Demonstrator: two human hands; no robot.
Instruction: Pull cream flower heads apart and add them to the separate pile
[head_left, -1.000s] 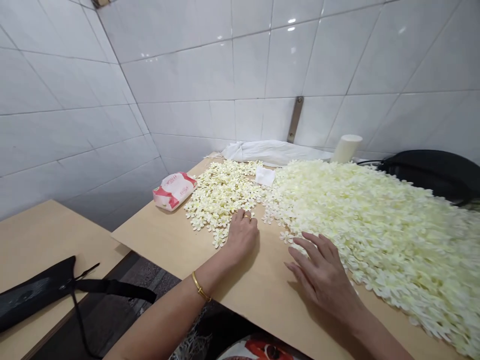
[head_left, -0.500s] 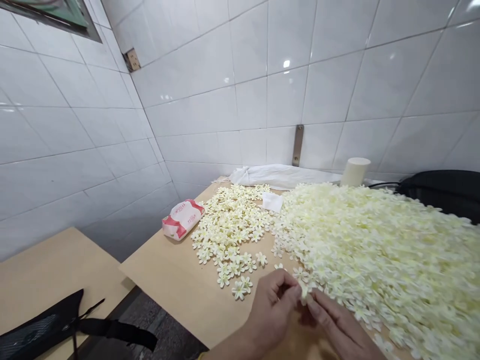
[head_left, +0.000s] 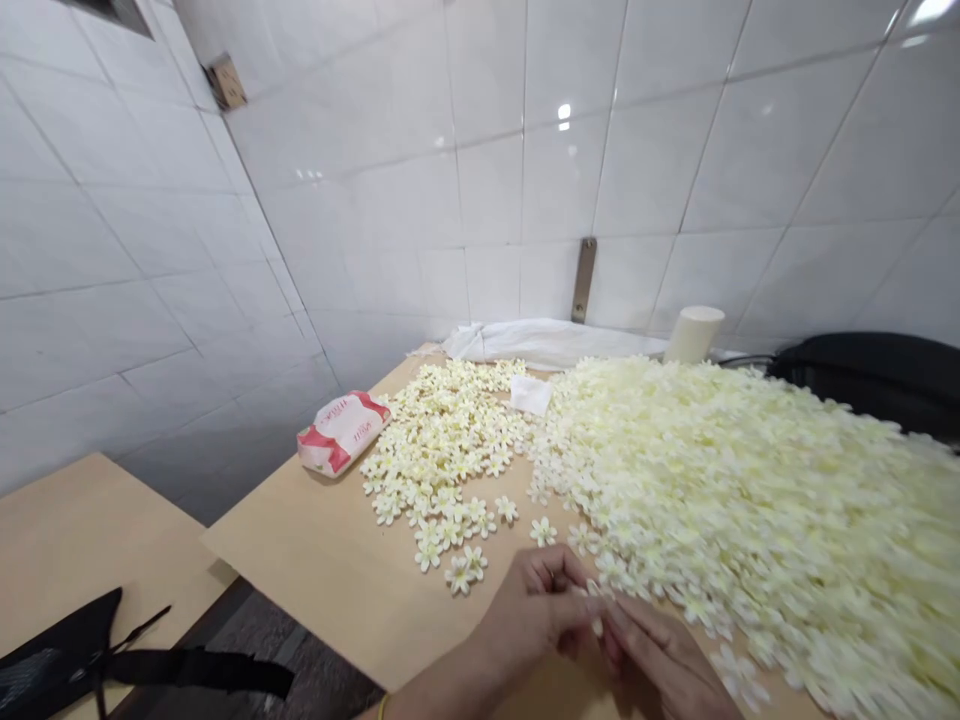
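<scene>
My left hand (head_left: 529,610) and my right hand (head_left: 660,665) meet at the near edge of the wooden table (head_left: 330,570). Their fingertips pinch a small cream flower (head_left: 596,608) between them. A big heap of cream flowers (head_left: 750,500) covers the right part of the table, right beside my right hand. A flatter, smaller patch of spread-out flowers (head_left: 442,450) lies to the left, just beyond my left hand.
A red and white tissue pack (head_left: 341,432) lies left of the flowers. White cloth (head_left: 540,342), a white cylinder (head_left: 694,333) and a black bag (head_left: 877,375) sit along the tiled wall. A second table (head_left: 82,540) at left holds a black pouch (head_left: 52,660).
My hands left the flower patches, drew back toward me and came together on one flower. The view tilted up and shifted slightly.
</scene>
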